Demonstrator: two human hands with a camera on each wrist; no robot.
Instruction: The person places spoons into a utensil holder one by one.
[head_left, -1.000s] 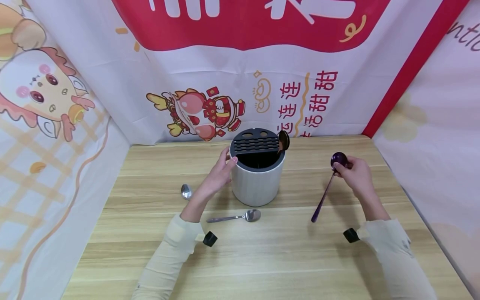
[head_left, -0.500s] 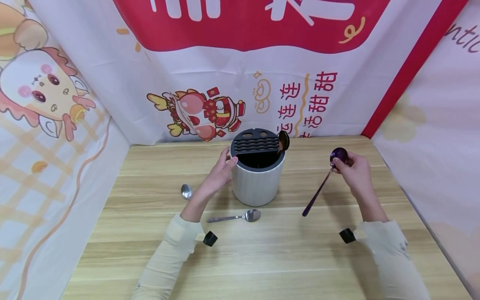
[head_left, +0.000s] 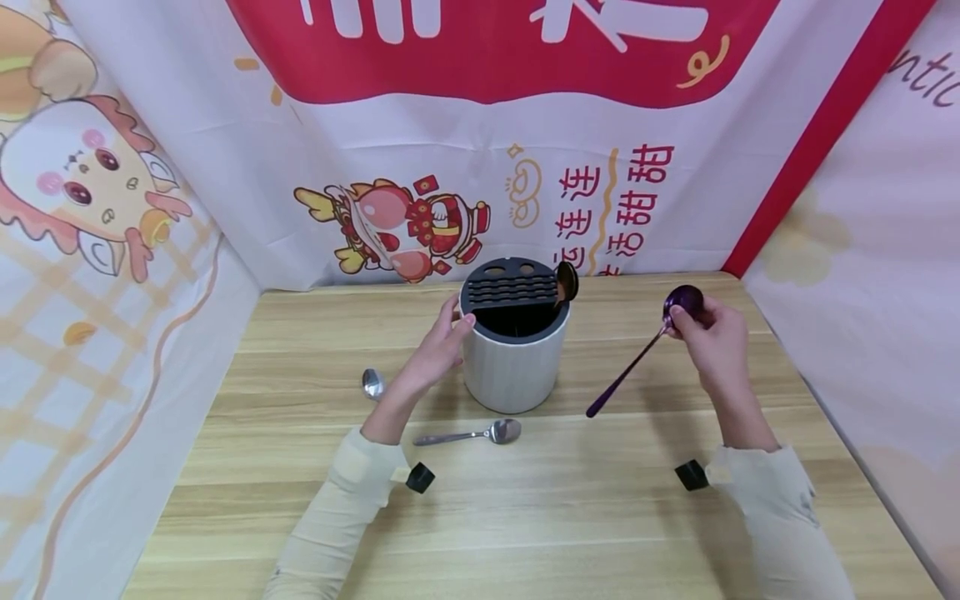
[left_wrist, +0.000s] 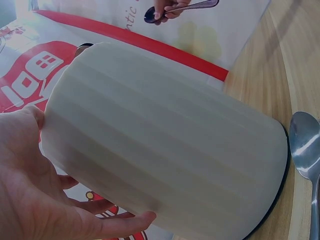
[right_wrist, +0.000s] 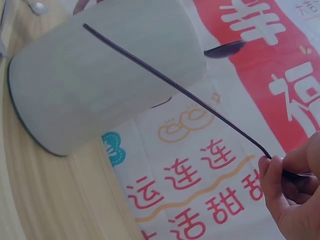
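Note:
A white ribbed utensil holder (head_left: 513,371) with a dark slotted top stands upright on the table. My left hand (head_left: 438,350) grips its left side, thumb on the rim and fingers spread along the wall (left_wrist: 165,135). To the right, above the table, my right hand (head_left: 716,346) pinches a dark purple long-handled spoon (head_left: 626,373) by its bowl end. The spoon's handle (right_wrist: 170,82) slants down and left toward the holder; fingers hide part of the bowl. Another dark spoon (head_left: 567,282) stands in the holder's right side, bowl up.
A silver spoon (head_left: 504,431) lies in front of the holder. Another silver spoon (head_left: 372,382) lies left of it, partly hidden by my left forearm. Printed cloth (head_left: 262,208) hangs along the table's back and sides.
My right hand has lifted the purple spoon slightly, and its handle end has swung up and left toward the holder. The left hand and the holder have stayed in place.

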